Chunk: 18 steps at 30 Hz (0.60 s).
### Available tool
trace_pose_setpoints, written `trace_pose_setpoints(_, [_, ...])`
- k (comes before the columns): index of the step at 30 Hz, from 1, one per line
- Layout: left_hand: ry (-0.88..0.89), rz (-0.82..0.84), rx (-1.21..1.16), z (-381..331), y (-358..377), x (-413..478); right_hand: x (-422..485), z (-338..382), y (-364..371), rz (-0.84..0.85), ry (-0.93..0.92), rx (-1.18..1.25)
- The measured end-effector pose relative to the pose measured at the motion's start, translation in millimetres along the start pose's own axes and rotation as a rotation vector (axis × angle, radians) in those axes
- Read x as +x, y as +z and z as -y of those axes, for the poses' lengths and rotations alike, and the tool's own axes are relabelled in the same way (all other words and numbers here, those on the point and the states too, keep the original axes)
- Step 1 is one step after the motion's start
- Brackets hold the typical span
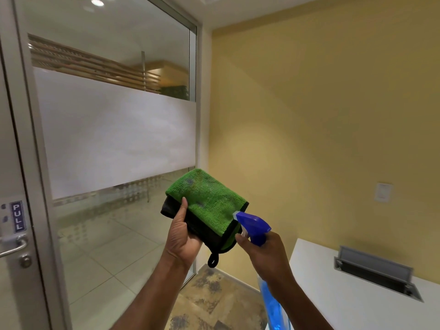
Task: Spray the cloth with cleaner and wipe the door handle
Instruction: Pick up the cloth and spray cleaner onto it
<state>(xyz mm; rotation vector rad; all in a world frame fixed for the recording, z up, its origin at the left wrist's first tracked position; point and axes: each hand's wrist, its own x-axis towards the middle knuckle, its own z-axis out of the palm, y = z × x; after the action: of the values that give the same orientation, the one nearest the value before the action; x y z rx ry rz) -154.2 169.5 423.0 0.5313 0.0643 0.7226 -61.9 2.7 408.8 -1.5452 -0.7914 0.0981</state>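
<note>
My left hand (182, 236) holds a folded green cloth (207, 198) with a black underside and hanging loop, thumb pressed on its top. Darker damp spots show on the green face. My right hand (264, 252) grips a spray bottle (253, 226) with a blue trigger head and blue liquid below; its nozzle points at the cloth's near right edge, almost touching it. One finger rests on the white trigger. The metal lever door handle (14, 248) is at the far left edge, under a "PULL" sign (17, 216), well apart from both hands.
A glass partition (114, 139) with a frosted band stands straight ahead beside the door. A yellow wall (321, 115) with a light switch (382, 192) is to the right. A white desk (345, 303) with a grey cable hatch (378, 273) sits at lower right.
</note>
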Motion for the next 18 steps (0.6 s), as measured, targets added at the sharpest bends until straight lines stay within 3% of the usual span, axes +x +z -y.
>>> trace_pose_setpoints(10, [-0.048,-0.015,0.036,26,-1,0,4,8,-11,-0.02,0.008,0.057])
trace_pose_setpoints(18, [-0.142,-0.006,0.04,59,-13,-3,0,-9,-36,-0.183,0.001,0.234])
